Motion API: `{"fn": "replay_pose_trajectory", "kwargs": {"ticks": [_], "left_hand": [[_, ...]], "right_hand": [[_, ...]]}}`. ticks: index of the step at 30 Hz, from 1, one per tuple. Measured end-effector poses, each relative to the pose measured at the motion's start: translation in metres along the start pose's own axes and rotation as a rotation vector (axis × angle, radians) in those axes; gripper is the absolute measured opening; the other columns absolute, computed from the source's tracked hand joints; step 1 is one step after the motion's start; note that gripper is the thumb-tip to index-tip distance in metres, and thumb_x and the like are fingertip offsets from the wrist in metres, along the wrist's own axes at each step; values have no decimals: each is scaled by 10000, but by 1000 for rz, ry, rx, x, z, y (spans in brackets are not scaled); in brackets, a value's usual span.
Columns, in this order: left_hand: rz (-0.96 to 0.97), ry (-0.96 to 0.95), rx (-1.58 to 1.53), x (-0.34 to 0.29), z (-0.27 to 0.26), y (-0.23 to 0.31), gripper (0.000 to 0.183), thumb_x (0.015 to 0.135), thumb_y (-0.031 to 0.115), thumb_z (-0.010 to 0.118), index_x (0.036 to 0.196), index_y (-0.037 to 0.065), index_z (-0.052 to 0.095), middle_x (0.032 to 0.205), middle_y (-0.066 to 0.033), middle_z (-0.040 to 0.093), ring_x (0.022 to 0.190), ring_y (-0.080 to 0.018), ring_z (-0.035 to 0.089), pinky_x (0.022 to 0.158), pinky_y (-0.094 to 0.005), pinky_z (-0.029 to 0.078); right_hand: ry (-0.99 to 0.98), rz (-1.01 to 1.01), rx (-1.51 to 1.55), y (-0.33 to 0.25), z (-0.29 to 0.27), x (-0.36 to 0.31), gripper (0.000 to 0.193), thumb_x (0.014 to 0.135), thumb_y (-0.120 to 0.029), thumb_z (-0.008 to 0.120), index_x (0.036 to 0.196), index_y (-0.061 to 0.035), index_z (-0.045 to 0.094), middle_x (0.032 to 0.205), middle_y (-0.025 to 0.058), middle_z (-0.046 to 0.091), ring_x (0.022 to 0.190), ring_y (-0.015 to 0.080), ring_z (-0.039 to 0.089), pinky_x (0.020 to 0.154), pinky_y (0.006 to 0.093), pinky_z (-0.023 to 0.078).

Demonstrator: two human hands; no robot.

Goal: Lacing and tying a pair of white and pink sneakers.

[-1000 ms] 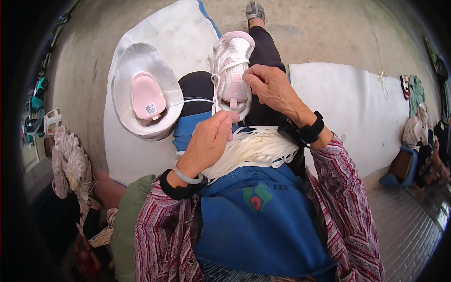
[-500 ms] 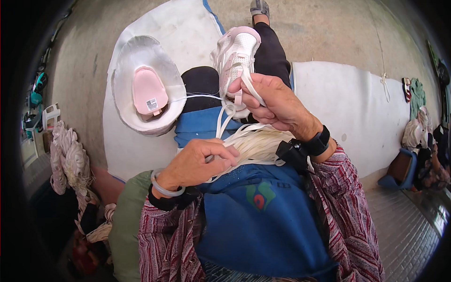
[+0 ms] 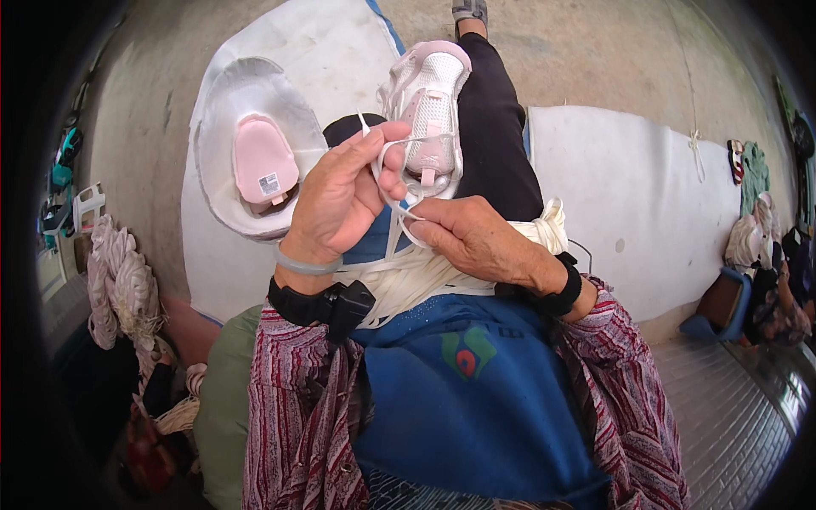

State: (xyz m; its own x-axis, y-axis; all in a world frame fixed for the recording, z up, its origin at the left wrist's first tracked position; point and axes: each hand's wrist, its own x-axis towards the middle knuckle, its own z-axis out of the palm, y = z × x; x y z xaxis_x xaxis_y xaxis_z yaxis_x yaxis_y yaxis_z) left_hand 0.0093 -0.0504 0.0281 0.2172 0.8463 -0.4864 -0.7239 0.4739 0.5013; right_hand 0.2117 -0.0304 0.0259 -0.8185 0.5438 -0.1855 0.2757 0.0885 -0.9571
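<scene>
A white and pink mesh sneaker (image 3: 442,76) lies between my legs, its toe pointing away from me. From its front a thin white shoelace (image 3: 384,157) runs to my hands. My left hand (image 3: 344,195) is turned palm up, its curled fingers holding the lace, with the tip sticking up past the fingertips. My right hand (image 3: 484,242) pinches the lace lower down, close to the heel end of the sneaker. Beneath both hands a thick bundle of cream laces (image 3: 395,285) lies across my lap, on a blue apron (image 3: 476,408).
Left of the sneaker rests a white oval shell (image 3: 212,161) with a pink pad (image 3: 265,161) inside. White sheets (image 3: 612,195) cover the floor on both sides. More bundled laces (image 3: 132,289) hang at far left, near a white stool (image 3: 88,208). A blue-brown chair (image 3: 718,306) stands at right.
My left hand has risen and turned palm up, now with the lace in its fingers. My right hand has dropped down from the sneaker toward my lap.
</scene>
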Motion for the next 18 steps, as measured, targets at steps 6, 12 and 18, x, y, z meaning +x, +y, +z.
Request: {"fn": "replay_pose_trajectory", "kwargs": {"ticks": [6,12,18], "left_hand": [[36,55,395,-22,27,-12,354,1002,224,482,1243,-34,463,806,-37,559,502,-16,331,443,-168,276],[70,36,676,-28,27,-24,340,996,243,497,1219,2,412,798,-58,588,477,4,311,430,-149,246],[-17,24,672,-26,29,-26,268,999,222,487,1159,12,441,780,-52,638,492,-8,370,430,-178,285]], "right_hand": [[161,73,488,4,-16,9,415,972,-322,493,1143,40,604,961,129,656,877,229,617,787,348,484],[280,162,798,7,-10,17,356,966,-278,553,1091,46,631,934,58,663,851,99,586,752,256,484],[442,159,1157,-7,-39,14,211,988,-191,503,1025,2,581,661,-44,503,516,55,467,489,212,412]]}}
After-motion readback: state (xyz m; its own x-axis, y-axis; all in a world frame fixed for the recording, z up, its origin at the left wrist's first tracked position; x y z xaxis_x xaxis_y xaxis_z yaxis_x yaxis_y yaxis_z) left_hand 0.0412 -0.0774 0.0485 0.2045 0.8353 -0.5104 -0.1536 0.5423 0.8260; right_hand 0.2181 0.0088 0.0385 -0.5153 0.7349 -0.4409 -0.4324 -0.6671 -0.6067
